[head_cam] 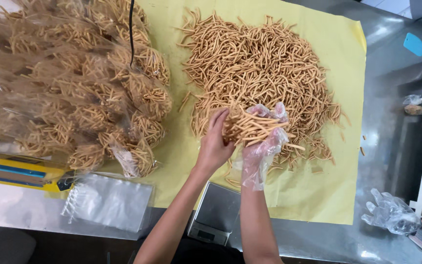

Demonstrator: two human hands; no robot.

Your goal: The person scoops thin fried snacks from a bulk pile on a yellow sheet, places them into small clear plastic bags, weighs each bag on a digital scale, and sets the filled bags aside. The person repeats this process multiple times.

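We are gathering a bundle of fried snack sticks (252,127) between both hands, just above the near edge of the loose heap of sticks (260,68), so that the sticks are lying roughly parallel and are easier to handle as one portion. Our right hand (264,134), wearing a thin clear plastic glove, is cupping the bundle from below and behind, fingers curled around it, keeping bare skin off the food on that side. Our left hand (216,142) is bare and is pressing against the bundle's left ends, fingers partly bent, squaring the sticks up; neither hand is fully closed. The heap is lying on a yellow paper sheet (328,186) that is covering the metal table (382,146) and keeping the food off it. A small scale (216,212) is sitting at the near edge under our forearms, within easy reach. To the left, filled clear bags (74,88) are stacked together, and a pile of empty clear bags (108,200) is lying just in front of them. A spare crumpled glove (389,212) is resting at the right.
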